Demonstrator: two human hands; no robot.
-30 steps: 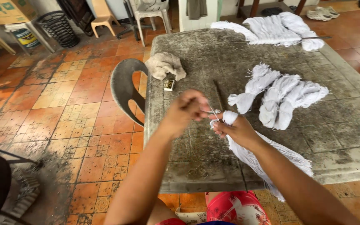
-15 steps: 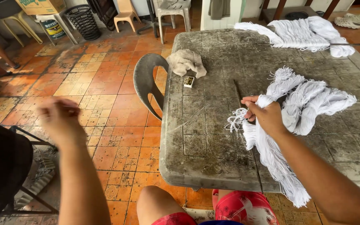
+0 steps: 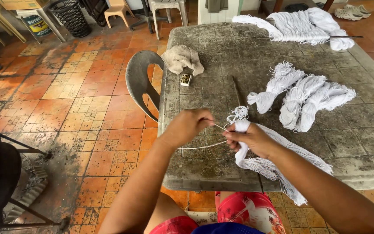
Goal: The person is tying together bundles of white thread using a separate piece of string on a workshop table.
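My right hand grips the folded head of a white yarn bundle that trails over the near edge of the grey table. My left hand pinches a thin white string that runs in a loop to the bundle's head. Both hands hover just above the tabletop, close together. A frayed tuft of yarn sticks up behind my right hand.
Three tied yarn bundles lie to the right, a larger yarn pile at the far end. A thin stick, a small box and a crumpled cloth lie on the table. A grey chair stands at its left.
My left hand has swung back from far out on the left to the bundle, holding the string. My right hand with the bundle has come nearer the table's front edge.
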